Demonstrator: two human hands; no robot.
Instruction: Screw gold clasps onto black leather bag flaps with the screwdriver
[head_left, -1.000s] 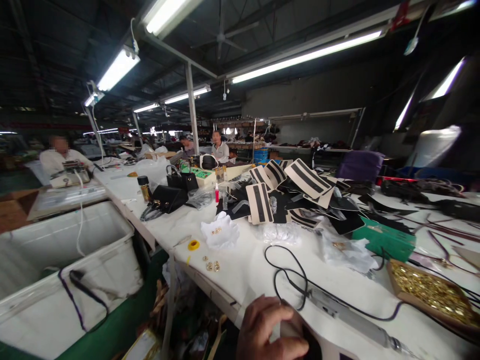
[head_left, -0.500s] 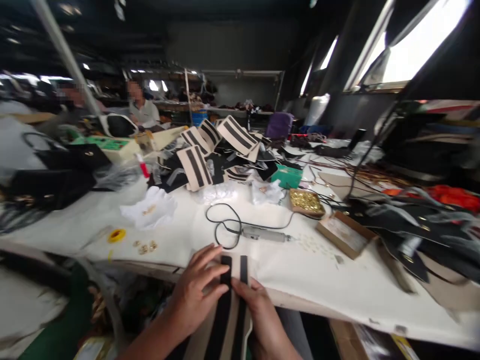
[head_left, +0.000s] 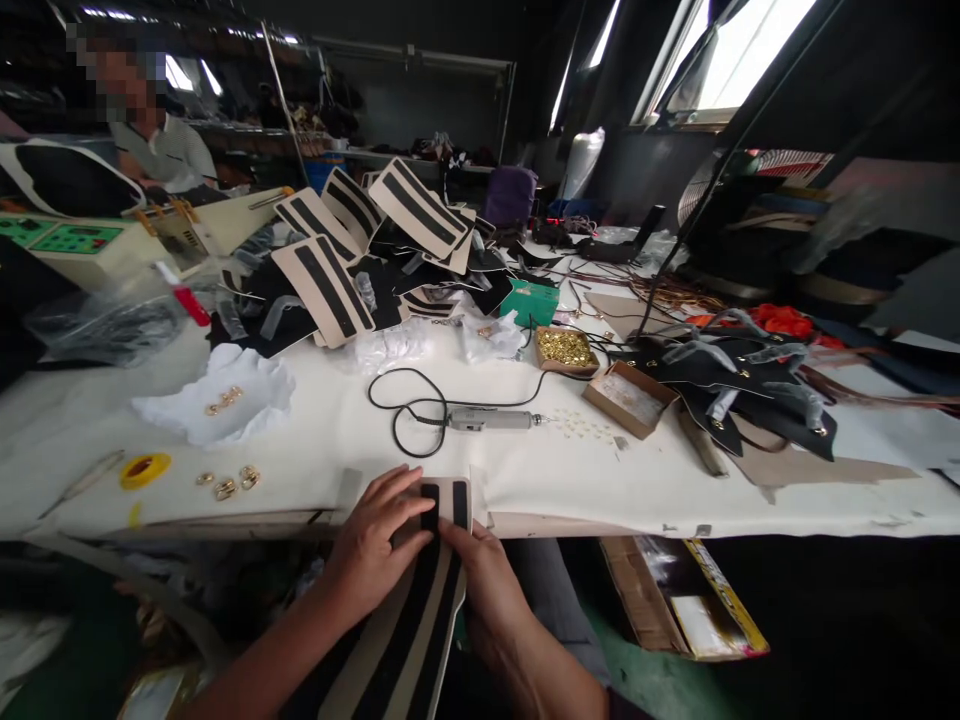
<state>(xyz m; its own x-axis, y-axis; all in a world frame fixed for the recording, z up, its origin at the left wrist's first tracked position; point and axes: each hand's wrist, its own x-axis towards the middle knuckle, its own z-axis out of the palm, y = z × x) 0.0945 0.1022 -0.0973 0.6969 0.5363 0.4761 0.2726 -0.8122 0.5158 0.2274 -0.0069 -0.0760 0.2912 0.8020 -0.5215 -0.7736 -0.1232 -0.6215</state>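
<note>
A bag-making workshop, with striped panels (head_left: 322, 290), electric screwdriver (head_left: 491, 419) and gold fittings (head_left: 566, 348)

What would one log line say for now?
left hand: on striped panel | right hand: gripping panel edge | electric screwdriver: on table

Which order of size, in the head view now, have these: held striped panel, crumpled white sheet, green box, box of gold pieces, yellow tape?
1. Striped panel
2. Crumpled white sheet
3. Green box and box of gold pieces: they look alike
4. Yellow tape
</note>
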